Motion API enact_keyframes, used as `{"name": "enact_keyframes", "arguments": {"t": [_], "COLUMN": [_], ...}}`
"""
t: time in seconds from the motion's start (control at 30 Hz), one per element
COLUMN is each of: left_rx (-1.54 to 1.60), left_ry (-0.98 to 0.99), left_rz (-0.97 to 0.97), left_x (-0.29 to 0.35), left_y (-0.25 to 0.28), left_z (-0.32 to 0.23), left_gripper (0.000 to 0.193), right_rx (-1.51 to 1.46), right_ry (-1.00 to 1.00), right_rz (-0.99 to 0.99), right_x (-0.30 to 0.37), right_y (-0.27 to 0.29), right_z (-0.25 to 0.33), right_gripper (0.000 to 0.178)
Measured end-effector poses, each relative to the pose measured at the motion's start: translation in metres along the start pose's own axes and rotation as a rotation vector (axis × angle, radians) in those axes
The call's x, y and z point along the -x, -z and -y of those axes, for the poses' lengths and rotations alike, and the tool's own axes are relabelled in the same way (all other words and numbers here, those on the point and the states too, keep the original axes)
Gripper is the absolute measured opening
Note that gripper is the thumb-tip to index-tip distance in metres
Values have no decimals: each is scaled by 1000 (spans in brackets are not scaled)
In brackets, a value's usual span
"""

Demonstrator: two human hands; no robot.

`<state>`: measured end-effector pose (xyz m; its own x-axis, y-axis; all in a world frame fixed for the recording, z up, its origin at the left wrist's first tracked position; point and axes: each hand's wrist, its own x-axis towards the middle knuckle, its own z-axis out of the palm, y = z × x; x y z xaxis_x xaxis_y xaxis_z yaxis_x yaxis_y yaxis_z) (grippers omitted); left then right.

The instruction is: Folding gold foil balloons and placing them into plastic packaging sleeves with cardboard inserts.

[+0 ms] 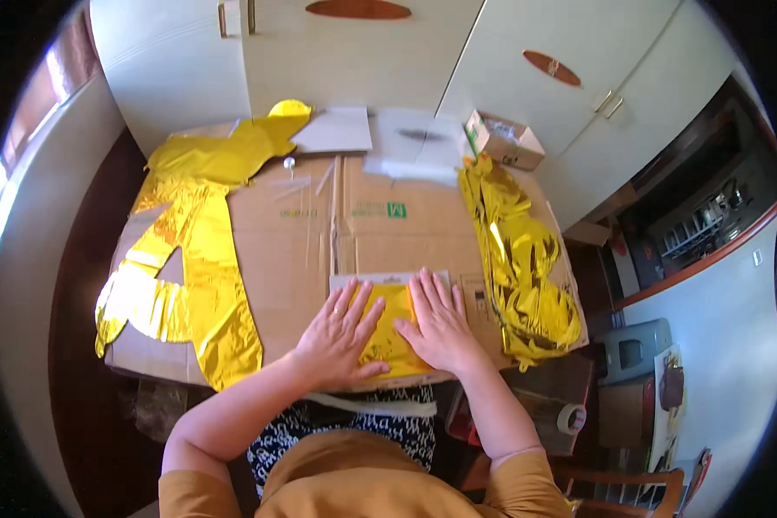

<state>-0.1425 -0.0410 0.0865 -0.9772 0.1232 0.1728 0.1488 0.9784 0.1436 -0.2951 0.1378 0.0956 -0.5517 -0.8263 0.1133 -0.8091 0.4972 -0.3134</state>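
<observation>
A flat gold foil balloon pack [390, 341] with a pale header strip and hang slot lies at the front edge of the cardboard-covered table. My left hand [341, 332] rests flat on its left side, fingers spread and pointing away from me. On the right side lies my right hand [440, 326], also flat with fingers stretched out, its thumb over the gold surface. Neither hand grips anything. To the left spreads a flat, uninflated gold foil balloon [211, 302] shaped like a letter A. A bunch of crumpled gold foil balloons [527, 268] lies along the right edge.
Flattened cardboard [285, 233] covers the table. More gold foil [203, 160] lies at the back left, near white sheets [337, 131] and clear plastic [414, 142]. An open box [505, 142] stands back right. A tape roll [571, 420] sits lower, right of me, near a grey stool [634, 350].
</observation>
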Motion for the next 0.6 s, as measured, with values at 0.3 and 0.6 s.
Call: {"name": "enact_keyframes", "arguments": {"t": [0.3, 0.6], "left_rx": [61, 204], "left_ry": [-5, 10], "left_rz": [43, -13], "left_x": [-9, -5], "left_y": [13, 14], "left_z": [0, 5], "left_gripper": [96, 91], "right_rx": [-319, -207], "right_ry": [-406, -647], "right_rz": [-326, -35], "right_x": [-281, -366], "right_y": [26, -3], "right_z": [-151, -222], "right_gripper": [49, 50]}}
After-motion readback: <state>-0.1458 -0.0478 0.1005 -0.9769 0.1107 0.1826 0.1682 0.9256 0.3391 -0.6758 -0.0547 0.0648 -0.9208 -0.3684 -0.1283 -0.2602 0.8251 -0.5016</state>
